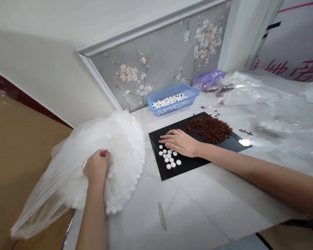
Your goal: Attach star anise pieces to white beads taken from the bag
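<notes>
My left hand (97, 167) is closed in a pinch on the clear plastic bag (67, 166), which is full of small white round pieces and hangs over the table's left edge. My right hand (179, 142) lies flat, fingers stretched out, on a black mat (193, 163). Just below its fingers lie several white round pieces (169, 158) on the mat. A heap of small dark brown bits (210, 127) covers the far part of the mat, behind the right hand.
A blue basket (172, 99) holding white pieces stands at the back by the flowered wall panel. A purple box (208, 79) and crumpled clear plastic sheets (263, 100) lie at the back right. The white table (198, 211) ends at the left near the bag.
</notes>
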`<state>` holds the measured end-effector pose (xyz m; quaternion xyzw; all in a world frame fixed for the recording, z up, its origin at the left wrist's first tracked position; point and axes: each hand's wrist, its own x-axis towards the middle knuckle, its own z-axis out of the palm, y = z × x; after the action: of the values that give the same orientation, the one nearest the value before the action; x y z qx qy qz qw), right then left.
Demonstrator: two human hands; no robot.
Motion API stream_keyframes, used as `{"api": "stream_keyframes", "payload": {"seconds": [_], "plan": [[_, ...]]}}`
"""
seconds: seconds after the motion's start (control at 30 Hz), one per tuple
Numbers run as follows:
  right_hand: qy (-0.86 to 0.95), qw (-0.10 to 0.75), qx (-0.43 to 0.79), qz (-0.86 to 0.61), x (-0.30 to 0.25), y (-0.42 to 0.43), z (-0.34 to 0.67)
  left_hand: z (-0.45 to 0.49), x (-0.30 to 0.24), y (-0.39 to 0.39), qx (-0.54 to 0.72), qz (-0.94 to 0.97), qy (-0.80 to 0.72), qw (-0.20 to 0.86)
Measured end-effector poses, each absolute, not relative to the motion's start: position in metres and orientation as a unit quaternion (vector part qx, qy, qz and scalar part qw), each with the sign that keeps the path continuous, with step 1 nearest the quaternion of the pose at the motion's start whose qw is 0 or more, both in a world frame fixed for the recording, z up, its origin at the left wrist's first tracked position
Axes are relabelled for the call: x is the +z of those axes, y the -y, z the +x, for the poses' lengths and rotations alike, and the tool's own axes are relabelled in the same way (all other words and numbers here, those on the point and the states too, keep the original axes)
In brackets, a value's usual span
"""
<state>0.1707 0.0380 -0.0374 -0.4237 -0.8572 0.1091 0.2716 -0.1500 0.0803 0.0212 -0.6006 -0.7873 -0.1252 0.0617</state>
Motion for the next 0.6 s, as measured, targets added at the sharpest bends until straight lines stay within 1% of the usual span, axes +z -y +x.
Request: {"api": "stream_keyframes", "payload": {"seconds": [0.27, 0.43, 0.6], "plan": [[0.866, 0.299, 0.072, -0.394, -0.038, -0.037, 0.170, -0.144, 0.017, -0.080, -0.117, -0.636, 0.762, 0.027], [0.825, 0.371, 0.022, -0.426, -0.045, -0.038, 0.173, -0.143, 0.016, -0.081, -0.108, -0.662, 0.741, 0.017], [0.789, 0.434, 0.023, -0.434, -0.049, -0.037, 0.178, -0.141, 0.016, -0.078, -0.116, -0.661, 0.741, 0.017]]}}
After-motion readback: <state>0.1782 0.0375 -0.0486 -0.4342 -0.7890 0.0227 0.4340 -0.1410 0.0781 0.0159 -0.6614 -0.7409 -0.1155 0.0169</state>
